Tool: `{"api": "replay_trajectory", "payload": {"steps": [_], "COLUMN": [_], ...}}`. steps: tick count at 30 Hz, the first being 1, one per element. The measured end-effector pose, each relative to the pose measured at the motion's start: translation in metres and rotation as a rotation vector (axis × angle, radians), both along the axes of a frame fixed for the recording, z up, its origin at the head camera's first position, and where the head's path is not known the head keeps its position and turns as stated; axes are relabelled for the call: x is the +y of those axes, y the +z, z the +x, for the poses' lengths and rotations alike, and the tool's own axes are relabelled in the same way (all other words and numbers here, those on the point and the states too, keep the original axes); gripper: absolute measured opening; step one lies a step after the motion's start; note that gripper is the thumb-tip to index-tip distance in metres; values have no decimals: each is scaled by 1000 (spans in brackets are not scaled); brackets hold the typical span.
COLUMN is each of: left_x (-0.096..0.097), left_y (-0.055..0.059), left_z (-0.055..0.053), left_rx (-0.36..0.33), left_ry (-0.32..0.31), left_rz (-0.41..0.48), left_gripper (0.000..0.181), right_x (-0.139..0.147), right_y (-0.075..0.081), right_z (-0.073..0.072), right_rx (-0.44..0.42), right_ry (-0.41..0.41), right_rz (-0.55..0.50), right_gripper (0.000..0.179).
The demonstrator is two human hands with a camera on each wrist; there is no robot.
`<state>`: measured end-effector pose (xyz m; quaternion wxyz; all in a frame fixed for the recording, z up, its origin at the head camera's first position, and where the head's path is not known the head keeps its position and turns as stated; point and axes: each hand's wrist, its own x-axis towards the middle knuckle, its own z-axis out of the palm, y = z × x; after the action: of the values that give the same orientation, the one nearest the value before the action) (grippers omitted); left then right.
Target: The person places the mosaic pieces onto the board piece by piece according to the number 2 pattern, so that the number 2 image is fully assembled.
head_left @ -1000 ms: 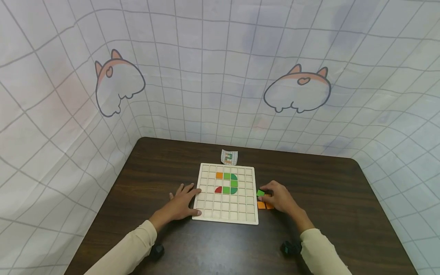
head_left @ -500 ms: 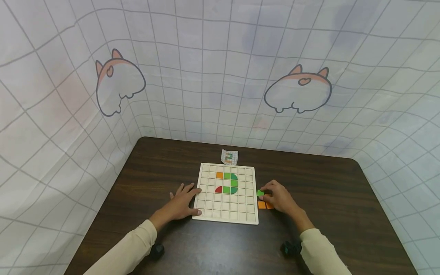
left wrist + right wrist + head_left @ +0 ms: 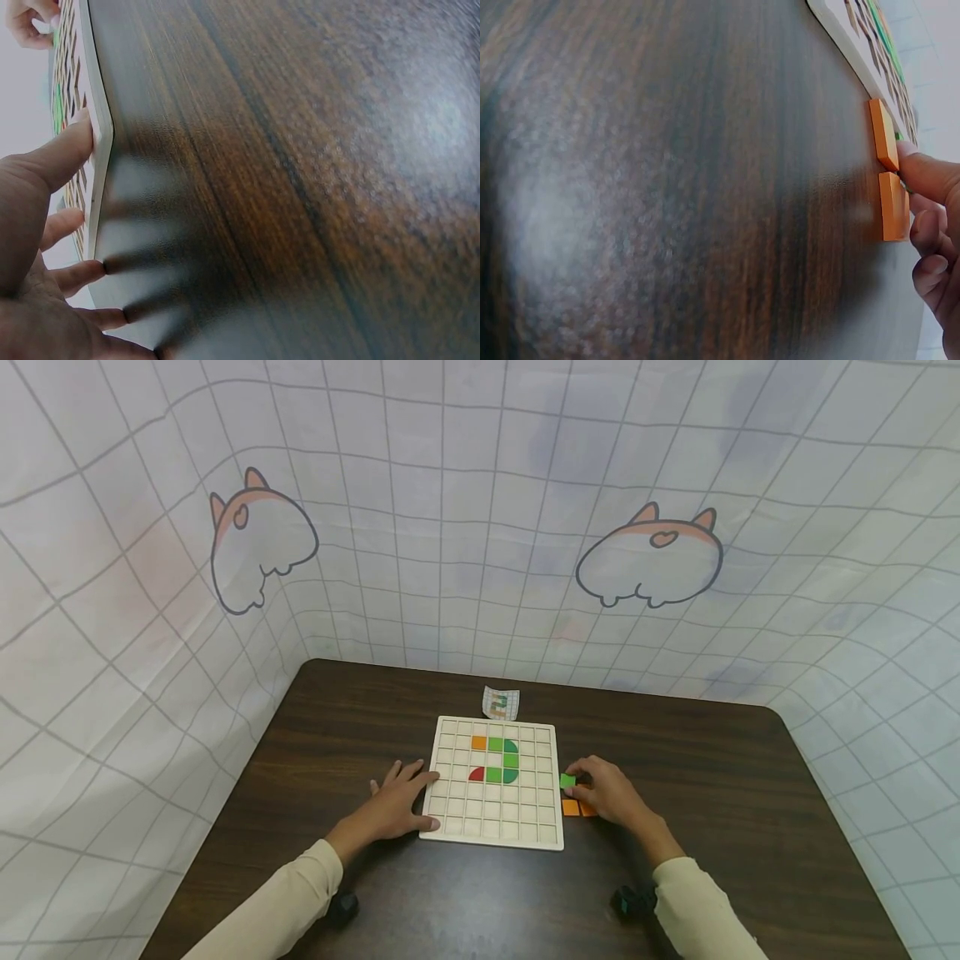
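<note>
A cream grid board (image 3: 465, 814) lies on the dark table, with orange, green and red tiles set in some of its squares. My left hand (image 3: 392, 806) rests at the board's left edge, fingers spread; its thumb (image 3: 69, 154) lies on the rim in the left wrist view. Right of the board, my right hand (image 3: 611, 791) pinches a light green square tile (image 3: 567, 782) between thumb and fingers. Just below that hand are orange square tiles (image 3: 571, 808), seen thick and side by side in the right wrist view (image 3: 883, 135). The green tile is mostly hidden there.
A small printed card (image 3: 500, 703) with a coloured grid pattern lies behind the board. Dark objects (image 3: 633, 902) sit under each wrist. A white grid-patterned cloth (image 3: 450, 527) hangs around the table's back and sides.
The green tile in my right fingers shifts and tilts very slightly, staying near the board's right edge. The left hand and the board stay in place.
</note>
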<state>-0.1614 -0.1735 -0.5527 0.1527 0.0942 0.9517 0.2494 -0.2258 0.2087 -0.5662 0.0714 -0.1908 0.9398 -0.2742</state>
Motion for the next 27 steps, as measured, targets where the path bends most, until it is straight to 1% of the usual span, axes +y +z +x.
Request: {"api": "replay_trajectory", "payload": {"steps": [5,9,14,21,27], "left_x": [0,0,1,0,0], "left_y": [0,1,1,-2,-2], "left_z": [0,0,1,1,0], "left_rx": [-2,-2,-1,5,10], "left_ry": [1,0,2,2,1], "left_rz": [2,3,6,-1,4], "left_gripper": [77,77,77,77,77], "right_x": [0,0,0,0,-4], "right_y": [0,1,0,2,7], "right_z": [-1,-1,-2,-2,-1], "right_rx": [-7,-13,-33,-38,-96], "right_ry": [10,18,27,42,25], "right_rz": [9,4,-47,-85,-168], "right_gripper": [35,32,26,30,24]}}
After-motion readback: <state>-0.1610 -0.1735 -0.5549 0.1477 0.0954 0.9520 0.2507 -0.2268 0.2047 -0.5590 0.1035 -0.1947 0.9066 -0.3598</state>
